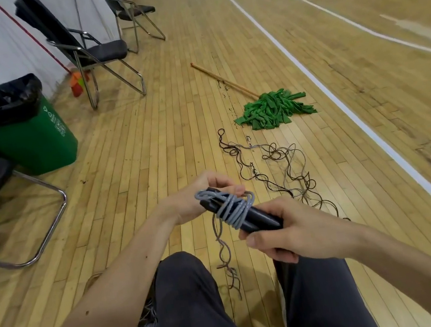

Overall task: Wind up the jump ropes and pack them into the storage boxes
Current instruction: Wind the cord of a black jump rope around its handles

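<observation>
In the lower centre of the frame, two black handles (261, 221) lie side by side between the hands, bound by several turns of one grey cord (233, 208). The left hand (186, 203) pinches the far end and the cord; the right hand (296, 232) grips the near end. The cord's loose tail hangs down between the knees. A tangle of cords (278, 165), too snarled to count, lies on the floor (152, 158) right of centre. Beyond are one green mop (276, 109), one green bin (28, 139) and three folding chairs (107, 51).
</observation>
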The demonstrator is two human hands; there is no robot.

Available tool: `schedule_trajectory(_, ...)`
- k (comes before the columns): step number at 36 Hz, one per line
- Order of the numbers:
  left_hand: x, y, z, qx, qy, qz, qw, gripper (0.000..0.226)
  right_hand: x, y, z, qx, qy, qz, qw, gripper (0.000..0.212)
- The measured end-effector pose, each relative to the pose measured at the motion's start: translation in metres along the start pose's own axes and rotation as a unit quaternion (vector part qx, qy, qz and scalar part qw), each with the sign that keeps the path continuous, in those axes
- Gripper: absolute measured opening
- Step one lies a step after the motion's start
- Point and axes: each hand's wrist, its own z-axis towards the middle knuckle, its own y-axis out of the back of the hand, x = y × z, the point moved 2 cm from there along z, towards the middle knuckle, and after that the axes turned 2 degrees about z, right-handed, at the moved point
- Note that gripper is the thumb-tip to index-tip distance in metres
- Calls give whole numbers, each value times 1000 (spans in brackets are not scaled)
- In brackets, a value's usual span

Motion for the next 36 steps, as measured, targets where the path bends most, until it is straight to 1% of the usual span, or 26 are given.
schedule_trajectory(3, 7, -5, -4, -20, 5, -15, 1000, 29, -2, 0, 0, 9, -8, 16, 1000, 13)
schedule_trajectory(4, 9, -5, -6, -33, 16, -26, 999, 26, -3, 0, 0, 14, -9, 19, 1000, 13)
schedule_trajectory(6, 15, -6, -8, -62, 48, -58, 995, 8, -2, 1, -1, 23, -3, 26, 999, 14)
schedule_trajectory(7, 18, -7, -7, -67, 63, -59, 994, 7, -3, 1, -1, 21, 1, 36, 999, 15)
schedule_trajectory(8, 20, -8, -5, -74, 79, -56, 993, 11, -3, 2, -1, 13, 3, 49, 999, 15)
schedule_trajectory(10, 21, -10, -2, -82, 94, -61, 990, 9, -4, 3, 0, -9, 1, 78, 997, 15)
schedule_trajectory(13, 21, -12, -1, -74, 68, -66, 993, 17, -7, 6, 3, -32, -11, 129, 991, 19)
schedule_trajectory(16, 22, -16, -1, -69, 64, -55, 994, 37, -13, 10, 6, -52, -40, 170, 983, 21)
schedule_trajectory(18, 25, -16, -1, -81, 74, -30, 994, 35, -18, 11, 9, -69, -59, 178, 980, 19)
schedule_trajectory(22, 27, -19, -1, -93, 83, -4, 992, 44, -31, 16, 14, -114, -71, 182, 974, 10)
schedule_trajectory(25, 28, -22, -1, -97, 73, 25, 992, 42, -42, 21, 17, -146, -79, 195, 967, 12)
schedule_trajectory(29, 31, -27, 1, -90, 76, 48, 992, 38, -55, 26, 21, -193, -89, 136, 968, 11)
schedule_trajectory(36, 39, -29, 0, -88, 110, 65, 988, 37, -75, 43, 25, -263, -101, 113, 953, 11)
